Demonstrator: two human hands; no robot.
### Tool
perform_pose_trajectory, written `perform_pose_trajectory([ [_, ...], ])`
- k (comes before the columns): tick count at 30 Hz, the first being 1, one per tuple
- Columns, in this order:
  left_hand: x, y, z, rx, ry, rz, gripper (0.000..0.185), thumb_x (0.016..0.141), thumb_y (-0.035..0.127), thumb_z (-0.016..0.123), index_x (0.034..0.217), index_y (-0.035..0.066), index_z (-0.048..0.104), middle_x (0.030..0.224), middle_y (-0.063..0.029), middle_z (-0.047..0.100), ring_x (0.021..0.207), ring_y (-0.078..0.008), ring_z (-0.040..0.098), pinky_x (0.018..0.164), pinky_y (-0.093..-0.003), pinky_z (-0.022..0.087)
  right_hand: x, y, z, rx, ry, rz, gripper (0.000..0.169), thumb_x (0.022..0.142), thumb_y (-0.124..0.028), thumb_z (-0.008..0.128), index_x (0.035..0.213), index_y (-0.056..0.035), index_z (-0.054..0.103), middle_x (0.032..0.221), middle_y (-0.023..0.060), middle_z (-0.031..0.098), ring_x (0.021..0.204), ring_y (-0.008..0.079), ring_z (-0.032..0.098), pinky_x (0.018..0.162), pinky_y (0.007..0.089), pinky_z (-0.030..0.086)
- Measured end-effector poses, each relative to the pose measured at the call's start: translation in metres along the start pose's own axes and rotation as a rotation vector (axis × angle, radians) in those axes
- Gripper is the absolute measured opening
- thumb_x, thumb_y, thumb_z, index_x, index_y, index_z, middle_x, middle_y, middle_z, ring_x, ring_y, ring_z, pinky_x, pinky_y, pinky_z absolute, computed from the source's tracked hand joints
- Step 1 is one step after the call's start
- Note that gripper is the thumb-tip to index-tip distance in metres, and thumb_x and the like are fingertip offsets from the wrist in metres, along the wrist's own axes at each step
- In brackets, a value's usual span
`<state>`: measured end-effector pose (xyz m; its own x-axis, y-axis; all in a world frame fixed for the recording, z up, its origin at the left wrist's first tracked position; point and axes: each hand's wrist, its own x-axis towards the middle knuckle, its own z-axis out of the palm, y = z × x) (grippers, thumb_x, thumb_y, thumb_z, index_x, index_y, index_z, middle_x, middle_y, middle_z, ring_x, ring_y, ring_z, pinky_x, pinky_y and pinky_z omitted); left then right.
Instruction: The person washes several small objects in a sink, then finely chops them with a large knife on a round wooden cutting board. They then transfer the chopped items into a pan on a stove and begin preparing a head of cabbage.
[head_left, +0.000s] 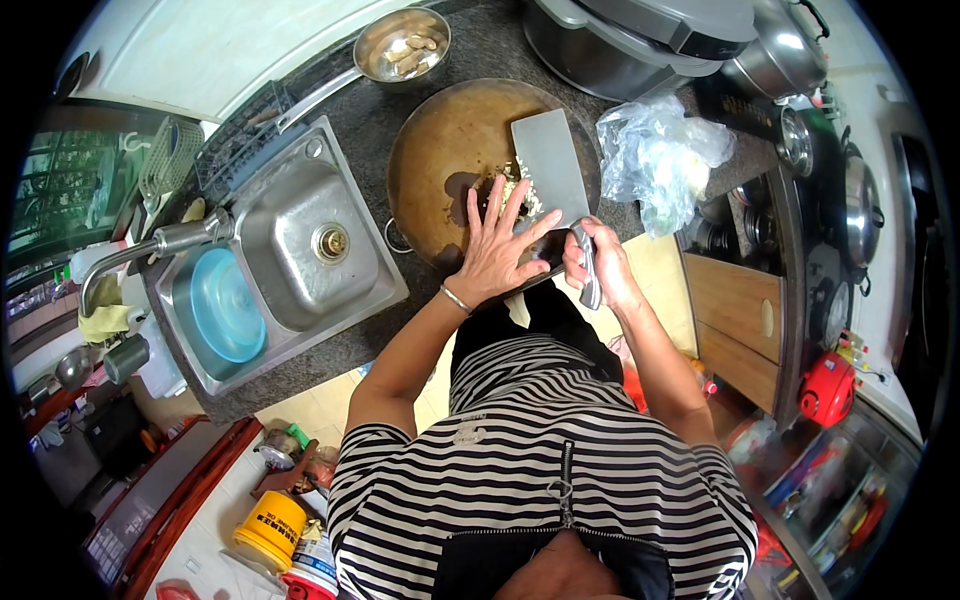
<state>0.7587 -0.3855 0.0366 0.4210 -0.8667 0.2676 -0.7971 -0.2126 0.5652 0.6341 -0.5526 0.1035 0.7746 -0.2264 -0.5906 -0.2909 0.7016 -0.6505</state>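
On the dark stone counter lies a round wooden chopping board (442, 142) with dark wet patches near its front. A small heap of finely chopped pale pieces, perhaps garlic (531, 196), lies against the left edge of a cleaver's broad blade (551, 165). My right hand (609, 259) is closed around the cleaver's grey handle (589, 270). Beside the blade, my left hand (499, 244) is spread palm down over the near part of the board and the chopped pieces. Its fingers are apart, and they partly hide the heap. Whether the fingertips press on the pieces is not clear.
Left of the board is a steel sink (300, 247) with a blue plastic basin (229, 304). Behind stands a long-handled steel pan (403, 46) with brownish pieces in it. A grey electric cooker (622, 52) and a crumpled clear plastic bag (660, 150) are to the right.
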Motion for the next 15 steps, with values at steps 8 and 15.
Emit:
perform_pose_trajectory([
  [8, 0.024, -0.024, 0.003, 0.069, 0.070, -0.082, 0.074, 0.096, 0.072, 0.036, 0.155, 0.029, 0.043, 0.164, -0.0223, 0.019, 0.151, -0.0487, 0.010, 0.110, -0.0771, 0.005, -0.012, 0.010, -0.008, 0.020, -0.007, 0.058, 0.027, 0.105, -0.029, 0.042, 0.090, -0.0068, 0.044, 0.066, 0.0041, 0.044, 0.040, 0.0132, 0.038, 0.038, 0.0305, 0.036],
  [15, 0.020, -0.028, 0.009, 0.237, 0.085, -0.294, 0.077, 0.094, 0.059, 0.053, 0.153, 0.011, 0.039, 0.161, -0.0238, 0.021, 0.151, -0.0481, 0.011, 0.111, -0.0764, 0.009, -0.027, 0.016, -0.007, -0.135, 0.020, -0.005, 0.025, 0.105, -0.028, 0.044, 0.095, -0.0051, 0.046, 0.066, 0.0037, 0.045, 0.042, 0.0129, 0.039, 0.040, 0.0292, 0.038],
])
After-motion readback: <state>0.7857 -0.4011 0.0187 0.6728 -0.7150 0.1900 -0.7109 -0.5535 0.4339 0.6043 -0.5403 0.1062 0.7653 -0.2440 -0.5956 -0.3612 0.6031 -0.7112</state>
